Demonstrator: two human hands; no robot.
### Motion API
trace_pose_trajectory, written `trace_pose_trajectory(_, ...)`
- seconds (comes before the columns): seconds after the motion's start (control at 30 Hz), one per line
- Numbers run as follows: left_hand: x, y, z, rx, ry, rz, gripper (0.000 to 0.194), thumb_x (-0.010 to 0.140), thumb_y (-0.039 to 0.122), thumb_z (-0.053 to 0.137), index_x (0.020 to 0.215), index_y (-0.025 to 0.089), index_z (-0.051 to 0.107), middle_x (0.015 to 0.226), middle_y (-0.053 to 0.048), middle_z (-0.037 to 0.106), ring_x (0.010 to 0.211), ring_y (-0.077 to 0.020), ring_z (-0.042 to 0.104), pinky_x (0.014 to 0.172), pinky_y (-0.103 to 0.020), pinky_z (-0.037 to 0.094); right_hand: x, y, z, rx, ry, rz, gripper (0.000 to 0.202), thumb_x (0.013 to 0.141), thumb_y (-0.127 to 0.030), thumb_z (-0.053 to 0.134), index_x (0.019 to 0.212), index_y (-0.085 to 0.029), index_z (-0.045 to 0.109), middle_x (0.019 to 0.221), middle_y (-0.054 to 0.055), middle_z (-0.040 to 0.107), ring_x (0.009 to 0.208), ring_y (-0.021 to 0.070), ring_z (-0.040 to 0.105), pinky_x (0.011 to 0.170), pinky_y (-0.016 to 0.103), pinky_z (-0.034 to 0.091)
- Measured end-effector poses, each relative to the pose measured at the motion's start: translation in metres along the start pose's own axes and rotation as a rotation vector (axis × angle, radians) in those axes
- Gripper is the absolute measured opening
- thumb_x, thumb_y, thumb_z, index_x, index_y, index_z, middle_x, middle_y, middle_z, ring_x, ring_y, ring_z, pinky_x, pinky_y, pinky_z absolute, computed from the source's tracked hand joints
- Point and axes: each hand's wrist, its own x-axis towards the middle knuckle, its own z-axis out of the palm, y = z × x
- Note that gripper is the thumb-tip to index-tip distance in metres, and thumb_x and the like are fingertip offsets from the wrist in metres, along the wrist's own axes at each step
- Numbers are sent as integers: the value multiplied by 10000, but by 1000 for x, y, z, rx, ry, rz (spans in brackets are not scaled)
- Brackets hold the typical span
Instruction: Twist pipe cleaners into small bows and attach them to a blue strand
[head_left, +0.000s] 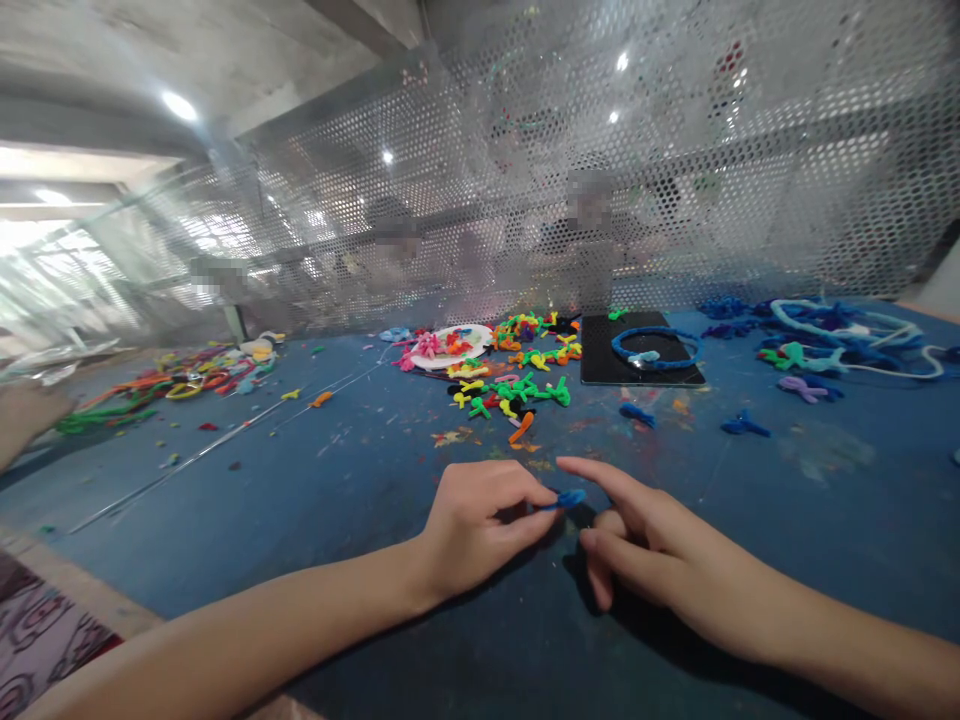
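My left hand (484, 520) pinches a small twisted piece of blue pipe cleaner (571, 498) between thumb and fingertips, just above the table. Its fuzzy tip sticks out to the right. Close beside it, my right hand (645, 550) has the index finger stretched out and the thumb apart, with nothing visible between them. Two similar dark blue pipe cleaner pieces, one (637, 415) beyond my right hand and another (746, 425) further right, lie on the table. A purple knotted piece (802, 390) rests behind them.
A black tablet-like panel (600, 365) bears a blue pipe cleaner ring (697, 350). Left of it are a heap of colourful twisted pieces (536, 385) and a white plate (484, 350). Blue coils (847, 325) lie right. A perforated metal screen (480, 230) stands behind; another person's hand (30, 425) is far left.
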Motion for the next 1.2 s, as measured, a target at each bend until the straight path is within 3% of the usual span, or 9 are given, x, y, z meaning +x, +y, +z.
trace_pose_trajectory(0.2, -2, 0, -1, 110, -108, 206, 56, 839, 149, 614, 810, 161, 661, 707, -20, 717, 618, -112, 645, 598, -212, 456, 1, 3, -1, 105, 2, 6, 508, 931, -282, 407, 1391, -216, 200, 695, -42, 611, 544, 103, 412, 517, 217, 314)
trace_pose_trajectory(0.33, -3, -1, -3, 198, -88, 252, 107, 880, 184, 573, 834, 173, 669, 733, -10, 722, 616, -95, 634, 580, -214, 432, 1, 1, -2, 143, -3, 22, 509, 906, -321, 484, 1343, -202, 250, 718, -28, 623, 607, 111, 462, 565, 221, 353)
trace_pose_trajectory(0.47, -2, 1, -5, 351, -55, 369, 142, 893, 178, 552, 826, 178, 677, 727, 13, 720, 563, -89, 591, 525, -238, 369, 1, -1, -4, 110, 9, 25, 365, 952, -439, 385, 1217, -189, 375, 762, 8, 644, 621, 116, 475, 582, 233, 377)
trace_pose_trajectory(0.67, 2, 9, -8, 478, -36, 500, 180, 896, 129, 518, 802, 166, 666, 662, 18, 699, 551, -100, 579, 505, -246, 360, 2, 3, -4, 113, -43, 42, 159, 928, -331, 464, 992, -188, 490, 707, -10, 646, 560, 85, 470, 518, 194, 350)
trace_pose_trajectory(0.83, 1, 12, -9, 523, -51, 593, 205, 897, 119, 492, 786, 171, 655, 633, 3, 674, 585, -99, 596, 550, -226, 422, 4, 6, 0, -15, 27, 48, 126, 833, -281, 583, 906, -181, 560, 593, -47, 572, 526, 81, 457, 494, 188, 331)
trace_pose_trajectory(0.93, -2, 11, -7, 501, -36, 625, 226, 900, 116, 464, 783, 169, 650, 644, -11, 673, 604, -111, 603, 559, -235, 443, 4, 6, 1, -108, 68, 34, 96, 809, -257, 597, 865, -180, 605, 593, -42, 572, 530, 85, 458, 495, 196, 322)
trace_pose_trajectory(1.07, -5, 8, -6, 437, -26, 617, 225, 908, 116, 439, 840, 150, 650, 681, -27, 687, 626, -136, 616, 570, -263, 449, 2, 4, 2, -118, 70, -1, 131, 872, -261, 521, 819, -195, 621, 656, -22, 630, 597, 97, 523, 552, 200, 365)
trace_pose_trajectory(1.2, -4, 10, -6, 289, -102, 462, 182, 910, 139, 475, 863, 142, 650, 726, -42, 703, 607, -133, 607, 563, -252, 435, 0, 1, 1, -135, 85, -32, 202, 916, -307, 481, 776, -201, 581, 660, -32, 609, 599, 86, 514, 532, 189, 349)
